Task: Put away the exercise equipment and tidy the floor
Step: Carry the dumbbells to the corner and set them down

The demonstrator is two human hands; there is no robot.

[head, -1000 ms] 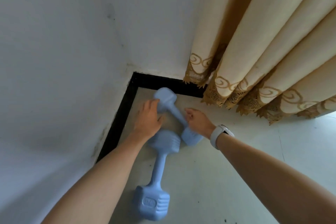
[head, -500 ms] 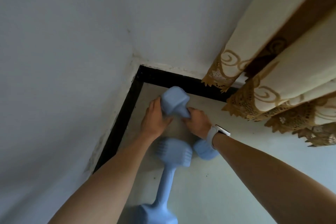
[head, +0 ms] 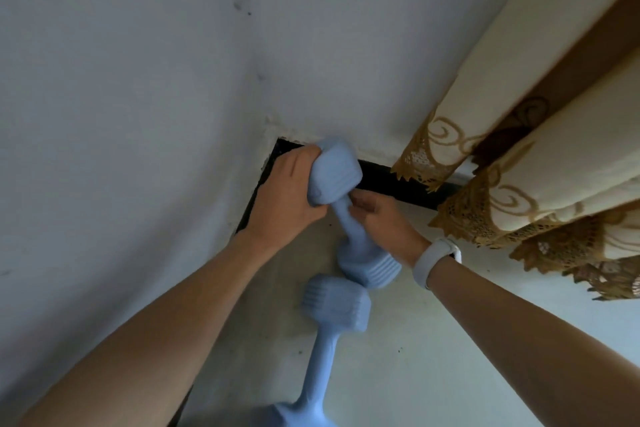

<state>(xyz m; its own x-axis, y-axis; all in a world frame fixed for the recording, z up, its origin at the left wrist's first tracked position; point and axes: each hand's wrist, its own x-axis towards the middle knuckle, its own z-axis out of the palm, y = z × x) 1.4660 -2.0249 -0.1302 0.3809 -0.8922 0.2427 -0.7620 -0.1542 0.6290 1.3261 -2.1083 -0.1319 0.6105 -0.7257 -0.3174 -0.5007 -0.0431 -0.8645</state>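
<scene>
At the far left, one grey-white wall (head: 121,97) runs down to a black skirting strip (head: 398,180) and meets a second wall in the corner. Next to it, the left hand (head: 287,194) reaches into that corner, its fingers curled round the upper head of the first dumbbell (head: 349,215), one of two pale blue dumbbells in view. That dumbbell is tilted, its upper head raised at the corner by the skirting and its lower head down near the floor (head: 433,357). Just right of its bar, the right hand (head: 384,222) pinches the bar with curled fingers; one white watch (head: 434,258) sits on that wrist. Below them, the second dumbbell (head: 329,340) lies flat on the floor, ungripped, its upper head touching or nearly touching the first dumbbell's lower head. On the right hangs one cream curtain (head: 536,149) in several folds, with brown lace trim.
</scene>
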